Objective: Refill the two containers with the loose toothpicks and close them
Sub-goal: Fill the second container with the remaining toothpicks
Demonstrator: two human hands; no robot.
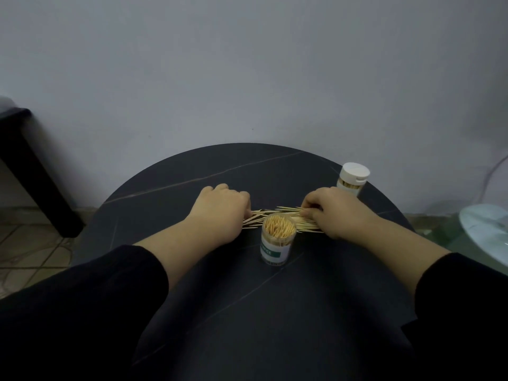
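Heap of pale wooden toothpicks (275, 215) on round black table (192, 174); left hand (220, 209) curled against one end, grip unclear; right hand (336, 211) pinching the other.

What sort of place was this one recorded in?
Most likely a room in a home, though that is a guess: a small round dark table stands against a plain grey wall, the floor at left is tiled, and an open toothpick container and a capped container stand on the table.
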